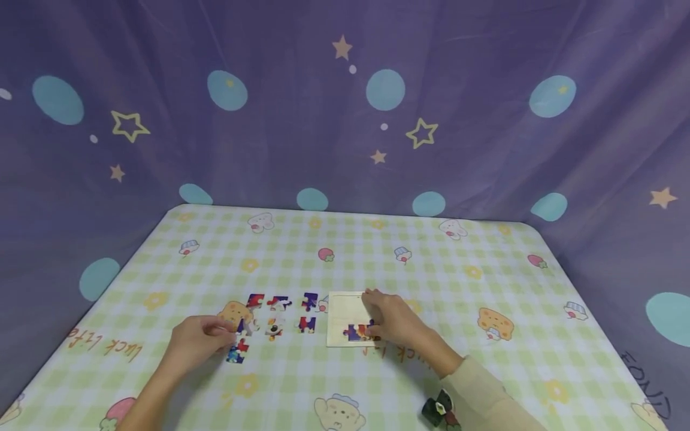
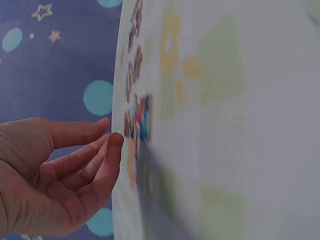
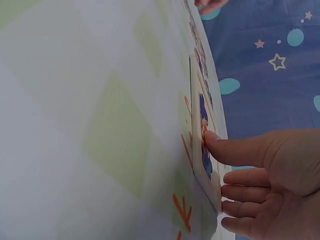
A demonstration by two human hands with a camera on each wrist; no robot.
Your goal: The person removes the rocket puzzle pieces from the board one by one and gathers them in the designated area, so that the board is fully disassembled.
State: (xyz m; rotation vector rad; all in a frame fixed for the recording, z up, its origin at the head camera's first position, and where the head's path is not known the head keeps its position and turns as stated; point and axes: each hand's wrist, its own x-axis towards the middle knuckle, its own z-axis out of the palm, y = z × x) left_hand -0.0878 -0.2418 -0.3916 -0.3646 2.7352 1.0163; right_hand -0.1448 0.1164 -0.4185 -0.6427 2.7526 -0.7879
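Observation:
My left hand hovers over loose jigsaw pieces on the left, thumb and fingertips loosely bent towards each other. In the left wrist view, nothing shows between those fingers. Closest to it are a blue-and-red jigsaw piece and a purple-and-white jigsaw piece. My right hand rests at the right side of a pale puzzle tray. Its thumb touches the joined jigsaw pieces along the tray's near edge, while the other fingers lie fairly straight beside the tray. The hand hides the tray's right part.
More loose pieces lie between the left hand and the tray, among them a red piece, a white piece and purple pieces. A small dark object is by the right sleeve. A purple curtain stands behind the checkered tablecloth.

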